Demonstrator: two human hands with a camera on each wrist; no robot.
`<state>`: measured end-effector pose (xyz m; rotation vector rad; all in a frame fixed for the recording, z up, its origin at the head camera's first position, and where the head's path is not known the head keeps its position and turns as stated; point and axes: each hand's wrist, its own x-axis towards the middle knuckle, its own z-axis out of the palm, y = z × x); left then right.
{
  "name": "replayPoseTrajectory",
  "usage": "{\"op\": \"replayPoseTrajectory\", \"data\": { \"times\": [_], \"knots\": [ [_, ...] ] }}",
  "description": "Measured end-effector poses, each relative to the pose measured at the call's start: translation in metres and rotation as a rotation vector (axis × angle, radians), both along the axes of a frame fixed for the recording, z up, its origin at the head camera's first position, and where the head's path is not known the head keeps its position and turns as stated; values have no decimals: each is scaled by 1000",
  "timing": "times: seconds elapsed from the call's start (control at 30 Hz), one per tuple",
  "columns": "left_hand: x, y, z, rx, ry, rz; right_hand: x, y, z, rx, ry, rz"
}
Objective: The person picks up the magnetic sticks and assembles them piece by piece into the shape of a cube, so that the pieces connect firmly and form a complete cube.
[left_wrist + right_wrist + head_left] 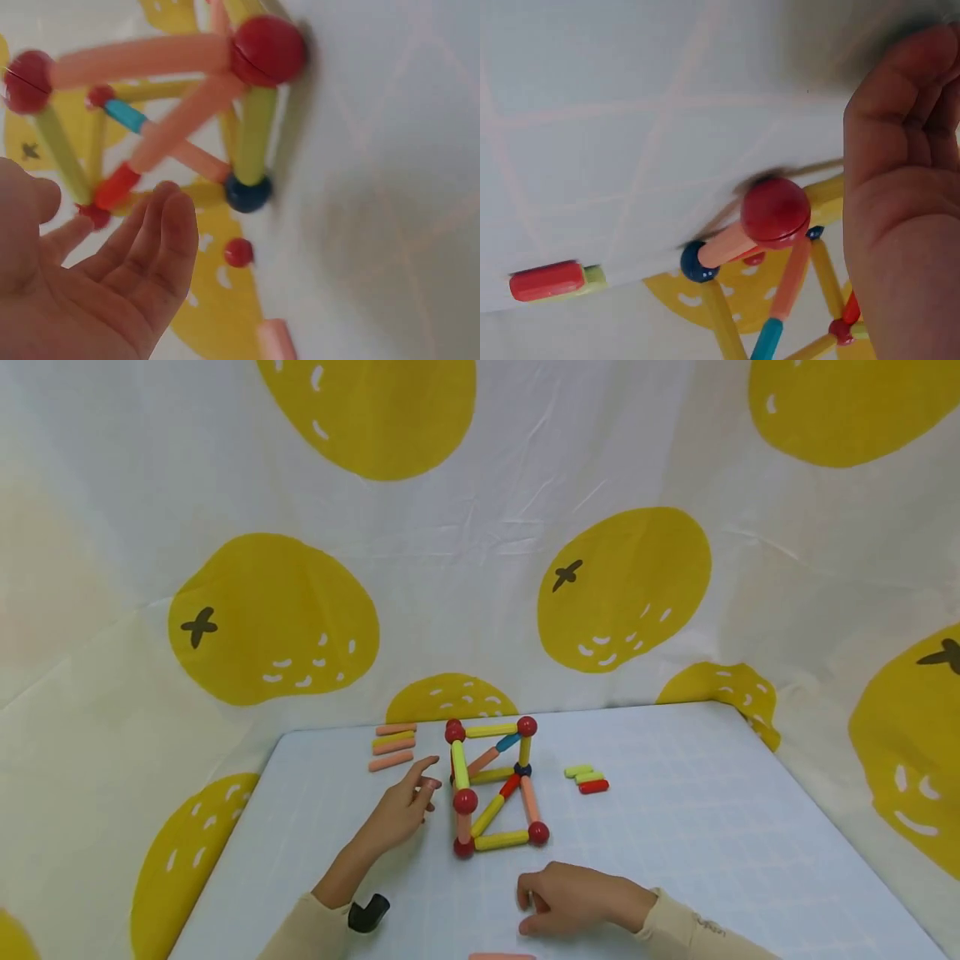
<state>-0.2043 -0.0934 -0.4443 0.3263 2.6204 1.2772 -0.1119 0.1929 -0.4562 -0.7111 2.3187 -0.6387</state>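
Note:
A box-shaped frame of toy building sticks (502, 841) and balls, red ones (538, 833) and dark blue ones (522, 769), stands on the table. Short two-coloured lengths run diagonally across its faces. Just left of it is my left hand (397, 814), fingers loosely extended and holding nothing. In the left wrist view the left hand (127, 277) overlaps a red ball (94, 217) of the frame; whether they touch is unclear. My right hand (573, 897) hovers low in front of the frame, its fingers loosely bent; nothing shows in its grasp.
Several salmon and yellow sticks (392, 762) lie at the back left. Lime sticks (579, 771) and a red stick (594, 787) lie right of the frame. A salmon stick (502, 957) shows at the bottom edge. A fruit-print cloth (465, 602) hangs behind the table.

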Motion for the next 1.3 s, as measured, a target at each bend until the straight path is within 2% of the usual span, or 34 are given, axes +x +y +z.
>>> {"op": "replayPoseTrajectory", "data": {
  "times": [0.07,0.17,0.27,0.37,0.47,0.63,0.87,1.0,1.1,1.2,1.3],
  "knots": [
    [9,2,9,8,-11,-45,6,4,0,24,-37,36],
    [19,5,18,28,-40,-128,14,3,0,59,-27,65],
    [24,11,21,60,-62,-193,19,-3,0,87,6,64],
    [26,16,21,80,-63,-237,23,-8,-2,121,-4,33],
    [28,20,20,74,-58,-253,28,-14,-4,159,-3,30],
    [29,24,21,70,-49,-261,35,-21,-1,219,44,83],
    [29,26,25,85,-13,-252,35,-26,0,145,129,139],
    [30,27,28,92,-10,-239,34,-28,-4,81,171,83],
    [31,26,29,99,-9,-238,30,-26,-7,2,215,1],
    [32,26,29,99,-6,-246,21,-19,-6,-92,236,-90],
    [33,24,29,98,-6,-252,10,-11,1,-181,259,-186]
  ]
}}
